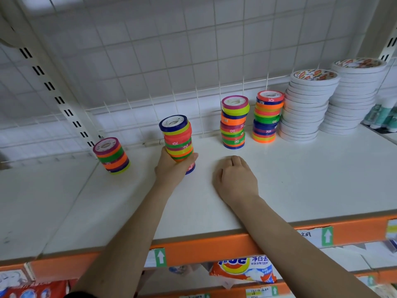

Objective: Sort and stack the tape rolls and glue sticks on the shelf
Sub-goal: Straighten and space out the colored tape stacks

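Your left hand (171, 168) clamps only the low rolls of the coloured tape stack (178, 143), so rolls above your fingers may topple; your right hand (235, 178) rests curled, empty.

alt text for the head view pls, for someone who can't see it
A person's left hand grips a stack of coloured tape rolls on a white shelf; the right hand rests curled beside it. Three more coloured stacks and two white tape stacks stand nearby.

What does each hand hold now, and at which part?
The left hand grips the coloured tape stack around its lower part. The right hand holds nothing; it rests on the shelf.
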{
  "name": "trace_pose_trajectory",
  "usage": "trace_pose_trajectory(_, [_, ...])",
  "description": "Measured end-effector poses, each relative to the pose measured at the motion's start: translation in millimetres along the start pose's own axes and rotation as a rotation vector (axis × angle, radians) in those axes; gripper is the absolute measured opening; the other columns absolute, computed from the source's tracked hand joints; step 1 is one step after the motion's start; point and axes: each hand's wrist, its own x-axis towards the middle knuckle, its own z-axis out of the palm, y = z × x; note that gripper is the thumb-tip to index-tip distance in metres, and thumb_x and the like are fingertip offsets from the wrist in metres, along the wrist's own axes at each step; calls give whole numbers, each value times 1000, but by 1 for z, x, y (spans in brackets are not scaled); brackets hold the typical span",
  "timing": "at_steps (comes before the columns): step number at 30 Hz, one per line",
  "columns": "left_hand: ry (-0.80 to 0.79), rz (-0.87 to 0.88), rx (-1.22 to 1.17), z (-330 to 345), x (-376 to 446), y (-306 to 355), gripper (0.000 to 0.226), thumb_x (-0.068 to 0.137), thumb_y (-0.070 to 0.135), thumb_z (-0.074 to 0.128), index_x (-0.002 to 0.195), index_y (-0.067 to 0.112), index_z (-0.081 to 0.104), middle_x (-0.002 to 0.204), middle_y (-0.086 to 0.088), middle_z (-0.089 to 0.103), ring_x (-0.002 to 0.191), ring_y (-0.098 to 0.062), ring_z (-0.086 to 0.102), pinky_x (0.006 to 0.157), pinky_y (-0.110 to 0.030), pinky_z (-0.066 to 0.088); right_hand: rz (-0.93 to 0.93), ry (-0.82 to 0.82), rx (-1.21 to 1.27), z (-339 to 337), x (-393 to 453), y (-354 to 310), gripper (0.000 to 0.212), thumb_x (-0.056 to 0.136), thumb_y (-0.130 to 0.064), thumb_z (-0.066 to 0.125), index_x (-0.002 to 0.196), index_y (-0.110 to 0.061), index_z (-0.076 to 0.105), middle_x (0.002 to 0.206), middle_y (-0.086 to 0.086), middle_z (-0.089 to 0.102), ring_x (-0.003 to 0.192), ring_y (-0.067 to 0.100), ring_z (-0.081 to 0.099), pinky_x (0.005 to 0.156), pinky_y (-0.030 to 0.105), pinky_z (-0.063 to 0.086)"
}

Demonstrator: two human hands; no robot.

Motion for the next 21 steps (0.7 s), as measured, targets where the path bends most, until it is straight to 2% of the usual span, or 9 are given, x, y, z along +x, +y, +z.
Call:
trace_pose_trajectory(2, [-19, -10, -16, 0, -1, 2, 53, 49, 48, 78, 96, 33, 59, 92, 15, 66, 92, -8, 63, 91, -38, 51, 1, -6, 1, 0, 0, 0, 46, 98, -26, 30, 136, -3, 39, 139, 11, 40, 133, 25, 30, 111, 29, 24])
trace_pose_trajectory(5, [-53, 12, -13, -2, 0, 0, 62, 47, 54, 78, 103, 33, 59, 97, 13, 67, 96, -11, 63, 89, -38, 51, -1, -4, 0, -1, 0, -1, 46, 98, -26, 29, 136, -3, 39, 138, 11, 40, 133, 25, 31, 111, 29, 23])
trace_pose_trajectory(6, [-70, 16, -24, -3, 0, -1, 59, 52, 52, 79, 104, 33, 59, 99, 11, 67, 96, -11, 63, 88, -36, 52, -3, -2, 0, -1, 0, 0, 46, 98, -26, 29, 137, -3, 39, 138, 11, 40, 133, 25, 31, 111, 29, 23])
trace_pose_trajectory(8, [-127, 20, -67, -7, 0, -1, 38, 70, 29, 79, 102, 31, 58, 97, 10, 66, 89, -3, 63, 78, -23, 51, -5, 0, 4, -1, 0, 0, 46, 98, -25, 30, 137, -3, 39, 138, 11, 40, 133, 25, 31, 111, 29, 23])
trace_pose_trajectory(9, [-164, 24, -76, -10, 1, -1, 38, 74, 19, 78, 104, 29, 57, 99, 10, 65, 88, -1, 63, 75, -18, 49, -5, 2, 7, -2, -1, 0, 45, 98, -25, 30, 136, -3, 40, 138, 10, 40, 132, 25, 31, 111, 29, 23])
trace_pose_trajectory(12, [-272, 46, -20, -23, 0, -4, 62, 64, 25, 77, 121, 23, 52, 113, 8, 64, 103, -8, 61, 85, -24, 48, -8, 3, 11, -3, -1, 0, 44, 98, -24, 30, 135, -3, 41, 137, 9, 41, 131, 24, 32, 108, 28, 25])
trace_pose_trajectory(14, [-291, 65, 37, -31, 0, -8, 62, 67, 23, 80, 122, 22, 52, 115, 7, 64, 106, -9, 61, 89, -28, 47, -7, -2, 12, -3, -1, 0, 44, 98, -25, 30, 135, -3, 41, 137, 9, 41, 131, 24, 32, 108, 28, 26])
trace_pose_trajectory(18, [-158, 104, 98, -31, -5, -11, 49, 69, 17, 81, 106, 26, 50, 98, 16, 62, 93, -3, 61, 77, -22, 47, -1, -8, 12, -4, -1, 0, 45, 98, -26, 29, 135, -3, 40, 137, 9, 41, 131, 24, 31, 108, 27, 25])
trace_pose_trajectory(21, [-35, 88, 127, -25, -5, -14, 60, 60, 30, 87, 102, 18, 48, 93, 12, 61, 84, -3, 61, 70, -21, 48, -3, -4, 9, -4, -1, -1, 44, 98, -25, 30, 134, -3, 41, 136, 10, 41, 130, 24, 32, 108, 27, 24])
